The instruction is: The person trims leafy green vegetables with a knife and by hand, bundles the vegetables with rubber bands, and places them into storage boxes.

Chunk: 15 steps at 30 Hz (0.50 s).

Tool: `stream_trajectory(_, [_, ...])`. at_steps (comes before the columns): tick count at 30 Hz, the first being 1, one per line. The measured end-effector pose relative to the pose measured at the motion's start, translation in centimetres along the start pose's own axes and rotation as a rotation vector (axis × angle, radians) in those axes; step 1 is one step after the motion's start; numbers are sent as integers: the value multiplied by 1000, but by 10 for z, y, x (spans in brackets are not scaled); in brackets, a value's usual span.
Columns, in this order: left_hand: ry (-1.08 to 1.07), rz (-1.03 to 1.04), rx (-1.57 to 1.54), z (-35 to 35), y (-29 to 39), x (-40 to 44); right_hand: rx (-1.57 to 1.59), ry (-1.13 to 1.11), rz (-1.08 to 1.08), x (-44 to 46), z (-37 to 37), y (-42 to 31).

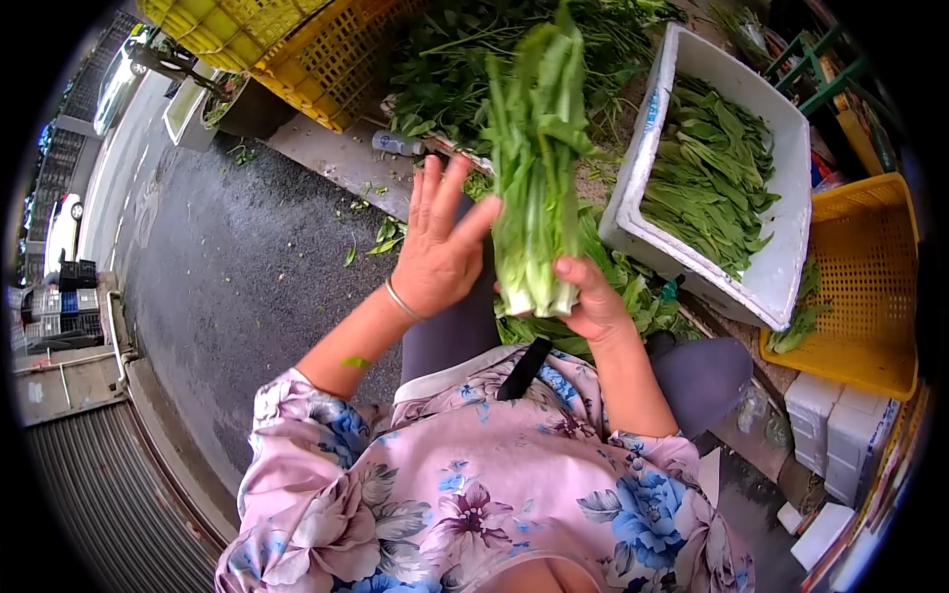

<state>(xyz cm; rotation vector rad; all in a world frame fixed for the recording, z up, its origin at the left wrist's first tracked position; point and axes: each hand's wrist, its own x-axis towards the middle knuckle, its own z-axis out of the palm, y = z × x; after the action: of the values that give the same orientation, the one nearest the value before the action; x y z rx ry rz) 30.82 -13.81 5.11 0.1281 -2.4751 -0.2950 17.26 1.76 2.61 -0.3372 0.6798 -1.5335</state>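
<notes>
A bunch of long leafy greens [539, 168] stands upright in front of me, its pale cut stem ends at the bottom. My right hand [596, 301] is wrapped round the stems near their base, thumb in front. My left hand [437, 237], with a bangle at the wrist, is beside the bunch on its left. Its fingers are spread and its palm faces the leaves; the thumb tip is at the edge of the bunch. More loose greens [643, 301] lie below and behind the bunch, by my knees.
A white foam box [633, 188] of stacked greens is at the right, with a yellow basket [870, 287] beyond it. Yellow crates [297, 59] stand at the upper left. A heap of dark greens [445, 89] and a plastic bottle [397, 143] lie ahead.
</notes>
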Motion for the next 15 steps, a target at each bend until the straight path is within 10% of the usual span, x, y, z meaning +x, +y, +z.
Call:
stream_trajectory(5, [-12,-1080,-1701,30,14,-17,91,37,1,-15,-10,-3])
stream_trajectory(8, [-215,-926,-2005,47,19,-1,130,11,119,-15,-19,15])
stream_trajectory(13, [-316,-1233,-2124,73,21,-17,-189,284,183,-35,-13,23])
stream_trajectory(15, [-362,-1266,-2278,80,18,-25,-1068,591,269,-46,-51,14])
